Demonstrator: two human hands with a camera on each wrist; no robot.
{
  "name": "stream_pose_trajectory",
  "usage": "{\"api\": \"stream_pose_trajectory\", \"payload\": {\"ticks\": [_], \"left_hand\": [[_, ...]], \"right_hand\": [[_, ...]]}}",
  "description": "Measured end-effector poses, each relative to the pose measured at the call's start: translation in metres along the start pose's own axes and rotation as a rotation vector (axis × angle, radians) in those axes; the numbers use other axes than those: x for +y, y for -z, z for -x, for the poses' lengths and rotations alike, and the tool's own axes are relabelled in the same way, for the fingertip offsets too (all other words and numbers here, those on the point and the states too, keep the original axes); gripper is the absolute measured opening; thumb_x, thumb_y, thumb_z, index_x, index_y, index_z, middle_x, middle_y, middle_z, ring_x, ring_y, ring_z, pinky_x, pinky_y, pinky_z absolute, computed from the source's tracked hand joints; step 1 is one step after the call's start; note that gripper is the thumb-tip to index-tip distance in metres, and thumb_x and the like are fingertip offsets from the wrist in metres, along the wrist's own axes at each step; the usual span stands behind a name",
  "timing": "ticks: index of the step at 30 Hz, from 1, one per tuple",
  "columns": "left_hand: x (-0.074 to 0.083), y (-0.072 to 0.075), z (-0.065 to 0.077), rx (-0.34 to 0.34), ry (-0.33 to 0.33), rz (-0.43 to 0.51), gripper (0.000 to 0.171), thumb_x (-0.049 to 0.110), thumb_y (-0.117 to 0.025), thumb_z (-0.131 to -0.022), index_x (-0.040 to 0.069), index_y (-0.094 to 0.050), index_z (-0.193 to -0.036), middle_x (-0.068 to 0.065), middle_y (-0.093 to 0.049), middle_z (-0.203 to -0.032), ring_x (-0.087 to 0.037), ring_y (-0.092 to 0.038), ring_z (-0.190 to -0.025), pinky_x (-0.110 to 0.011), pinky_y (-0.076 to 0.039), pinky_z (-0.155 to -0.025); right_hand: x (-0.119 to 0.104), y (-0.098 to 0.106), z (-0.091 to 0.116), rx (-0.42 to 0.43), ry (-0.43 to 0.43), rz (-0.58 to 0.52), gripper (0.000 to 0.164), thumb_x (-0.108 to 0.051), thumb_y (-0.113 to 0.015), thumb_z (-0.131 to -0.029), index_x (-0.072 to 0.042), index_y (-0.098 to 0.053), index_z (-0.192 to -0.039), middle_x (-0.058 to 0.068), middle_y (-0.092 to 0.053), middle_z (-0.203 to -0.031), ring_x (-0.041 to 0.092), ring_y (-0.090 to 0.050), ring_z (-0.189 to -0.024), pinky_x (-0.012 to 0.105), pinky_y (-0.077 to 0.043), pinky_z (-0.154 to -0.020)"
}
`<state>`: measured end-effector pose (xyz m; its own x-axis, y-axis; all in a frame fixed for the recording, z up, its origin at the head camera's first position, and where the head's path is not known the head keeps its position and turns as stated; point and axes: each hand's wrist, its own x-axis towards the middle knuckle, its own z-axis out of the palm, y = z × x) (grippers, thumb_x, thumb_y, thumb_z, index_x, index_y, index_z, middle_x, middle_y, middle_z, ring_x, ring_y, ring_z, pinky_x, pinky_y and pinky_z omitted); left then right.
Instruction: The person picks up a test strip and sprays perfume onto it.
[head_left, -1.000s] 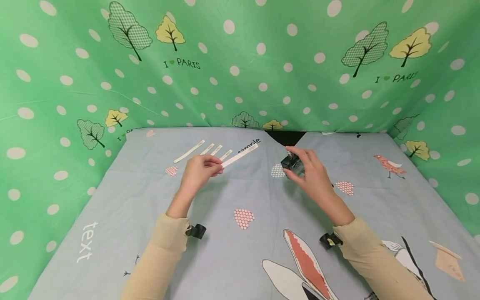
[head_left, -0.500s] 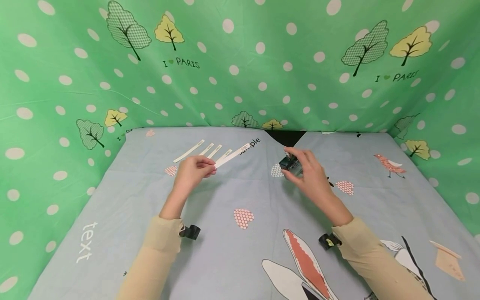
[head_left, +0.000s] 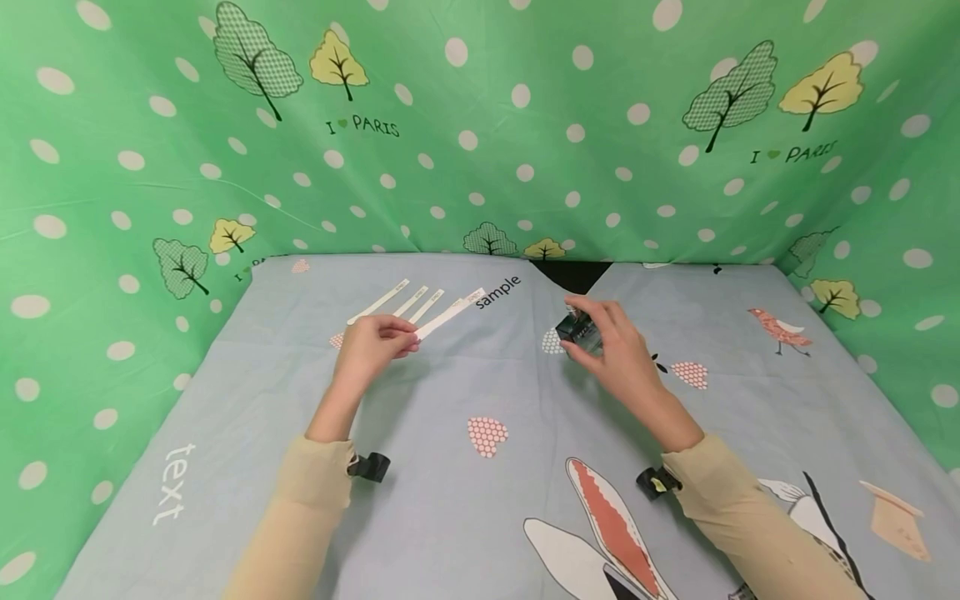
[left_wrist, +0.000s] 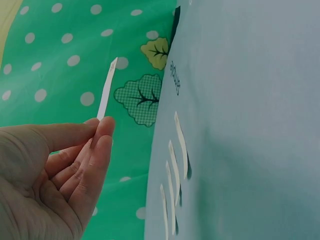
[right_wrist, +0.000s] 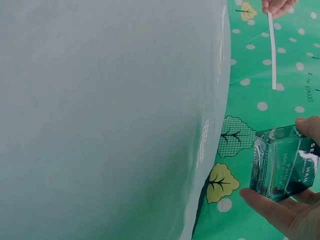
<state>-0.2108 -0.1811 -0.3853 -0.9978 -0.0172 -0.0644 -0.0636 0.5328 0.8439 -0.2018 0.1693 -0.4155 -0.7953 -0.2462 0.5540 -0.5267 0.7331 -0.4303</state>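
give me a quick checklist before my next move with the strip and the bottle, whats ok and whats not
1. Strip secure: ok, the left hand pinches it near one end.
2. Bottle secure: ok, gripped in the right hand.
3. Strip and bottle apart: ok, a gap shows between them.
4. Other strips out of the way: ok, four lie side by side on the cloth, not touching the bottle.
5. Print on the held strip legible: not ok, too small to read.
6. Bottle cap off: cannot tell, its top is small and partly hidden.

The grey-blue cloth-covered table [head_left: 450, 517] bears four slim white strips [head_left: 378, 302] lying side by side toward its far edge.
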Motion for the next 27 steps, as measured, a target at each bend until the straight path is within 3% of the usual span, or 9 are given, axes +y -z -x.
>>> {"api": "stream_pose_trajectory", "payload": {"ticks": [5, 13, 20, 27], "left_hand": [[-0.003, 0.004, 0.001, 0.013, -0.001, -0.012, 0.020, 0.008, -0.070, -0.092, -0.006, -0.072, -0.106, -0.022, -0.076, -0.096, -0.018, -0.076, -0.081, -0.023, -0.061, -0.071], [-0.009, 0.011, 0.002, 0.033, 0.008, -0.022, 0.019, 0.009, -0.069, -0.092, -0.005, -0.072, -0.105, -0.022, -0.076, -0.097, -0.026, -0.077, -0.085, -0.026, -0.061, -0.072], [-0.013, 0.016, 0.004, 0.038, 0.030, -0.016, 0.021, 0.009, -0.067, -0.093, -0.006, -0.071, -0.107, -0.022, -0.076, -0.099, -0.014, -0.076, -0.080, -0.030, -0.062, -0.077], [-0.016, 0.020, 0.006, 0.043, 0.055, -0.036, 0.021, 0.010, -0.065, -0.095, -0.004, -0.071, -0.108, -0.021, -0.076, -0.100, -0.026, -0.076, -0.090, -0.038, -0.061, -0.083]], "right_hand": [[-0.001, 0.000, 0.000, -0.003, 0.005, 0.002, 0.062, -0.022, -0.080, -0.086, -0.023, -0.051, -0.140, 0.018, -0.057, -0.118, 0.033, -0.063, -0.091, 0.046, -0.055, -0.063], [-0.003, -0.001, 0.000, -0.009, 0.013, 0.004, 0.062, -0.021, -0.080, -0.085, -0.023, -0.051, -0.140, 0.018, -0.056, -0.118, 0.033, -0.063, -0.091, 0.045, -0.055, -0.063], [-0.003, -0.001, 0.001, -0.009, 0.005, -0.002, 0.062, -0.021, -0.080, -0.085, -0.023, -0.051, -0.140, 0.018, -0.056, -0.119, 0.033, -0.064, -0.092, 0.046, -0.056, -0.065], [-0.003, -0.001, 0.001, -0.010, 0.000, -0.001, 0.062, -0.021, -0.080, -0.086, -0.023, -0.051, -0.141, 0.018, -0.056, -0.120, 0.032, -0.064, -0.091, 0.045, -0.055, -0.065]]}}
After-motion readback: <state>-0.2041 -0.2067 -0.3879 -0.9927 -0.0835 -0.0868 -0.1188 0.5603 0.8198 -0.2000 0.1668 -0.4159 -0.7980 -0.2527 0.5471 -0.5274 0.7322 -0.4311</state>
